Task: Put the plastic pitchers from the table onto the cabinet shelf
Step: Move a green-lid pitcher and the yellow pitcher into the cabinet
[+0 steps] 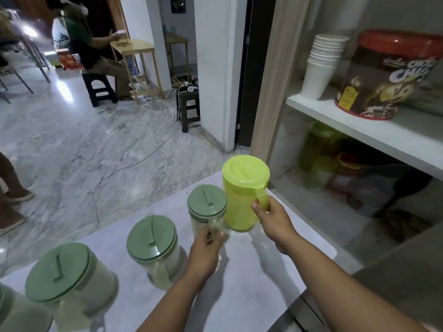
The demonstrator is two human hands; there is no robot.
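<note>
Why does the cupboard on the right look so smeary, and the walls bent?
Head view: the wide-angle lens bows the door frame; the cabinet shelf and jars below it are blurred; glare streaks the floor; both hands throw soft shadows on the table.

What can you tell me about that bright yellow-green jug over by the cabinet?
The yellow-green pitcher looks like translucent plastic, with a matching round lid pressed on top and a side handle. It stands upright on the white table, at the end of the row nearest the cabinet, next to a clear pitcher with a green lid. The right hand has its fingers curled around the handle; nothing else visibly touches it.
</note>
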